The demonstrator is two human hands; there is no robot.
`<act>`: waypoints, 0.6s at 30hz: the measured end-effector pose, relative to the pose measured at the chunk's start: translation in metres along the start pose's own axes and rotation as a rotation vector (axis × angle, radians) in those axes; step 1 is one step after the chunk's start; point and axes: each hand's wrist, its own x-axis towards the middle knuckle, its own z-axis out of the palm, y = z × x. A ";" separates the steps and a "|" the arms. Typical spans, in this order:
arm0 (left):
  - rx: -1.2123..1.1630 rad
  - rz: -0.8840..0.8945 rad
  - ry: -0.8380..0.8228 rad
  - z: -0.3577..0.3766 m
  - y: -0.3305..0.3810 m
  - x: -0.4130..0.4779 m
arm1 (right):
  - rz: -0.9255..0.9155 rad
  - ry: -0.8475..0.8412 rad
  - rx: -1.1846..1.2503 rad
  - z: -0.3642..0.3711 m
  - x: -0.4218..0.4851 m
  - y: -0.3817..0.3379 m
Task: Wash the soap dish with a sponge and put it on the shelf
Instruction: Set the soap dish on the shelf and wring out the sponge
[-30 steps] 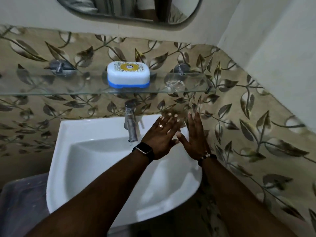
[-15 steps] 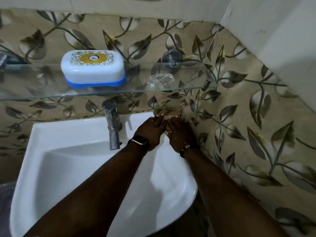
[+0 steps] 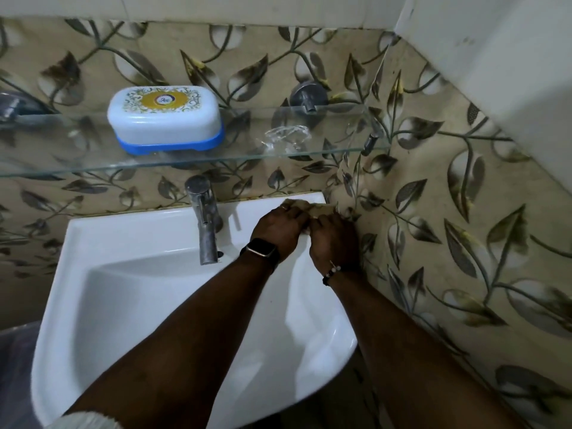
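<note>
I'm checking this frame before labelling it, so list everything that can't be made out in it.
1. Head view: the tan thing at the sink's back corner is mostly covered by the left hand and right hand; whether it is a sponge, or gripped, is unclear.
2. Soap dish: lid shut, contents hidden.
3. Clear thing on the shelf: see-through, not identifiable.
4. Left shelf bracket: cut off by the frame's edge.

White-lidded blue soap dish [image 3: 165, 120] sits closed on glass shelf [image 3: 334, 126]

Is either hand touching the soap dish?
Apart. Head view: soap dish sits on the glass shelf; left hand and right hand are below, at the sink corner.
</note>
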 end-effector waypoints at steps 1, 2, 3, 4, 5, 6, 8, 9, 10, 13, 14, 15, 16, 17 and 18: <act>0.010 -0.012 0.003 -0.003 0.003 -0.005 | 0.008 0.023 0.002 -0.004 -0.004 -0.002; 0.017 -0.022 0.008 -0.008 0.005 -0.010 | 0.017 0.048 0.002 -0.008 -0.007 -0.004; 0.020 -0.029 0.016 -0.012 0.008 -0.013 | 0.033 0.069 0.009 -0.011 -0.009 -0.006; 0.018 -0.030 0.029 -0.018 0.010 -0.017 | 0.051 0.092 0.024 -0.015 -0.010 -0.008; 0.014 -0.030 0.044 -0.025 0.012 -0.022 | 0.063 0.121 0.045 -0.019 -0.012 -0.011; 0.003 -0.032 0.067 -0.035 0.014 -0.029 | 0.063 0.155 0.068 -0.024 -0.014 -0.015; -0.044 -0.038 0.127 -0.052 0.017 -0.041 | 0.055 0.229 0.149 -0.034 -0.016 -0.021; -0.077 -0.042 0.162 -0.062 0.017 -0.049 | 0.054 0.271 0.216 -0.041 -0.018 -0.027; -0.113 -0.048 0.196 -0.071 0.018 -0.058 | 0.069 0.310 0.287 -0.047 -0.021 -0.033; -0.237 -0.051 0.329 -0.102 0.017 -0.085 | 0.170 0.380 0.483 -0.068 -0.023 -0.057; -0.274 -0.050 0.375 -0.115 0.015 -0.095 | 0.178 0.400 0.544 -0.076 -0.021 -0.069; -0.299 -0.047 0.425 -0.128 0.012 -0.106 | 0.165 0.422 0.590 -0.085 -0.019 -0.081; -0.324 -0.045 0.480 -0.141 0.009 -0.116 | 0.139 0.447 0.615 -0.093 -0.015 -0.094; -0.348 -0.045 0.535 -0.155 0.005 -0.128 | 0.105 0.476 0.630 -0.103 -0.011 -0.108; -0.374 -0.051 0.591 -0.168 0.002 -0.139 | 0.069 0.512 0.624 -0.112 -0.008 -0.122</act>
